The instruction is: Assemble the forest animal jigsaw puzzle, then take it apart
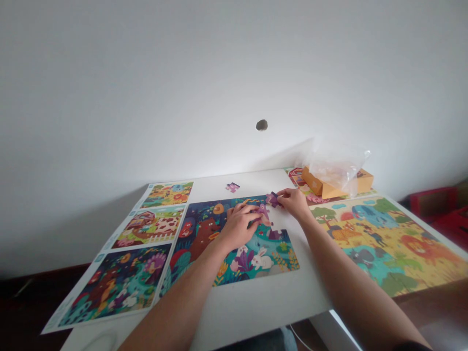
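A colourful forest jigsaw puzzle (204, 239) with a bear and a white rabbit lies in the middle of the white table (256, 302). My left hand (239, 224) rests on the puzzle's upper middle, fingers curled and pressing down on the pieces there. My right hand (294, 201) pinches a purple puzzle piece (273, 199) at the puzzle's top right corner, next to a gap in the picture. One loose piece (232, 187) lies alone on the table just beyond the puzzle.
A reference sheet (135, 253) with three pictures lies at the left, overhanging the table edge. A finished savanna puzzle (387, 239) covers the right side. An orange box (329, 184) with a clear plastic bag (336, 165) stands at the back right. A white wall rises behind.
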The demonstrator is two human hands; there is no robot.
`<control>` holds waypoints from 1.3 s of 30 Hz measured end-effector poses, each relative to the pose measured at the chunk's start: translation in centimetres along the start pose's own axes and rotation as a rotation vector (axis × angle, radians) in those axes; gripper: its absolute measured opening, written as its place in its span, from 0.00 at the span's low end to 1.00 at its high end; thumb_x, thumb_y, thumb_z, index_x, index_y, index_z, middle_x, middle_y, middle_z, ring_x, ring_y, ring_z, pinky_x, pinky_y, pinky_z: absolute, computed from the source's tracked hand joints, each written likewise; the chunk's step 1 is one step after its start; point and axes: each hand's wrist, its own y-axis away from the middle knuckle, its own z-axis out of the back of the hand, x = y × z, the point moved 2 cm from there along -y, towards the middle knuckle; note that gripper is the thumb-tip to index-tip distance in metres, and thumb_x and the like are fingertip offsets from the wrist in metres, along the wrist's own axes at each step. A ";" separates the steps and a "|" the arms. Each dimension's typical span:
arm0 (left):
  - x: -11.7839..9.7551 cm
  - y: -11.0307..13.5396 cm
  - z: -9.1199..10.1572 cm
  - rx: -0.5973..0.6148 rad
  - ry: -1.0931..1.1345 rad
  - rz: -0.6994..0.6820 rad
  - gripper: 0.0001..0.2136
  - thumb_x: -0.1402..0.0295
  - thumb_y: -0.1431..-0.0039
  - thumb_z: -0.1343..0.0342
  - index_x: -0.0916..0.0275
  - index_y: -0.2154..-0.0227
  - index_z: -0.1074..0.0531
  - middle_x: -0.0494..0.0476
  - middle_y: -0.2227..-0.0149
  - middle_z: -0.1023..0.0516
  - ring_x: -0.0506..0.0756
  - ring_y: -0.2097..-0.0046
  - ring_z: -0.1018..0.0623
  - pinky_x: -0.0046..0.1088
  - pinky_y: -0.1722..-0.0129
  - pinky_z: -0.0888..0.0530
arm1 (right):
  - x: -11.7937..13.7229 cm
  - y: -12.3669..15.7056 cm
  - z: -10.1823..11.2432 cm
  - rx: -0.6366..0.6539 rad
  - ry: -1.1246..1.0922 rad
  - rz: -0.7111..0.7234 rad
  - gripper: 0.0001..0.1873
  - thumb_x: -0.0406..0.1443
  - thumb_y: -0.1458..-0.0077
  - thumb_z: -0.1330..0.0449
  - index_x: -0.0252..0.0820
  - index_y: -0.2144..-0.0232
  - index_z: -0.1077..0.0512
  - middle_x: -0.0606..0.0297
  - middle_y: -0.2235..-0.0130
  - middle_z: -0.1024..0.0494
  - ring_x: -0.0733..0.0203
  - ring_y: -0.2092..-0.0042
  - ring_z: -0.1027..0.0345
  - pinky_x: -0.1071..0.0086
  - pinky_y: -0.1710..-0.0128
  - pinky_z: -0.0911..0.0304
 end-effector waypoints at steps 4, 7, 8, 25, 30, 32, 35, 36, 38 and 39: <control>-0.1 0.0 0.1 0.005 -0.008 0.000 0.12 0.68 0.37 0.46 0.48 0.55 0.22 0.50 0.46 0.26 0.61 0.44 0.31 0.46 0.47 0.35 | 0.9 0.6 0.4 0.118 0.046 -0.003 0.24 0.31 0.59 0.40 0.42 0.56 0.22 0.69 0.81 0.26 0.63 0.76 0.33 0.74 0.75 0.45; -0.2 0.0 0.1 0.009 -0.013 0.002 0.12 0.68 0.37 0.46 0.48 0.55 0.22 0.51 0.45 0.26 0.61 0.44 0.32 0.46 0.47 0.35 | 1.2 0.7 0.8 0.144 0.082 0.066 0.24 0.31 0.61 0.39 0.44 0.57 0.21 0.70 0.80 0.26 0.65 0.76 0.34 0.75 0.75 0.46; -0.2 0.0 0.1 0.010 -0.014 0.003 0.12 0.68 0.37 0.46 0.49 0.56 0.22 0.51 0.45 0.26 0.61 0.44 0.32 0.46 0.47 0.35 | 1.2 0.6 0.8 0.159 0.075 0.073 0.24 0.30 0.61 0.39 0.44 0.58 0.20 0.70 0.79 0.26 0.65 0.76 0.34 0.75 0.76 0.46; -0.1 0.1 0.0 0.010 -0.030 -0.001 0.12 0.67 0.37 0.47 0.49 0.54 0.22 0.53 0.46 0.26 0.62 0.44 0.33 0.45 0.48 0.35 | 1.3 0.9 0.6 0.236 0.209 0.082 0.13 0.32 0.59 0.39 0.45 0.66 0.24 0.71 0.79 0.23 0.63 0.73 0.31 0.74 0.74 0.45; -0.2 0.1 0.1 0.022 -0.036 -0.005 0.12 0.68 0.36 0.47 0.48 0.54 0.23 0.52 0.45 0.27 0.62 0.44 0.33 0.46 0.49 0.36 | 1.2 1.1 0.6 0.233 0.236 0.118 0.13 0.33 0.58 0.38 0.46 0.65 0.24 0.71 0.78 0.23 0.62 0.72 0.31 0.74 0.74 0.46; -0.2 0.1 0.1 0.024 -0.037 -0.007 0.12 0.67 0.36 0.47 0.48 0.54 0.23 0.51 0.44 0.27 0.62 0.44 0.33 0.46 0.49 0.36 | 1.3 1.1 0.6 0.215 0.253 0.150 0.13 0.33 0.58 0.38 0.46 0.65 0.24 0.70 0.77 0.23 0.63 0.72 0.31 0.74 0.73 0.46; -0.2 0.1 0.1 0.027 -0.032 -0.012 0.12 0.67 0.36 0.48 0.48 0.54 0.23 0.51 0.44 0.27 0.62 0.44 0.33 0.45 0.49 0.36 | 1.4 1.2 0.6 0.183 0.295 0.219 0.12 0.34 0.58 0.38 0.46 0.67 0.24 0.70 0.74 0.23 0.63 0.71 0.31 0.74 0.72 0.45; -0.2 0.1 0.1 0.028 -0.032 -0.014 0.12 0.67 0.36 0.48 0.48 0.54 0.23 0.51 0.44 0.27 0.62 0.43 0.33 0.45 0.48 0.36 | 1.4 1.2 0.6 0.183 0.309 0.236 0.11 0.34 0.58 0.38 0.46 0.67 0.24 0.69 0.73 0.22 0.63 0.70 0.31 0.74 0.71 0.45; -0.2 0.1 0.1 0.032 -0.036 -0.014 0.12 0.67 0.36 0.48 0.48 0.54 0.23 0.51 0.44 0.27 0.62 0.43 0.34 0.46 0.48 0.36 | 1.4 1.2 0.6 0.194 0.328 0.251 0.10 0.34 0.58 0.38 0.46 0.68 0.24 0.69 0.72 0.22 0.63 0.70 0.31 0.73 0.71 0.46; -0.2 0.1 0.1 0.035 -0.040 -0.013 0.12 0.67 0.36 0.48 0.48 0.54 0.23 0.51 0.44 0.27 0.62 0.43 0.34 0.46 0.48 0.36 | 1.4 1.2 0.6 0.200 0.332 0.251 0.10 0.33 0.58 0.38 0.46 0.68 0.24 0.69 0.72 0.22 0.63 0.70 0.32 0.73 0.71 0.46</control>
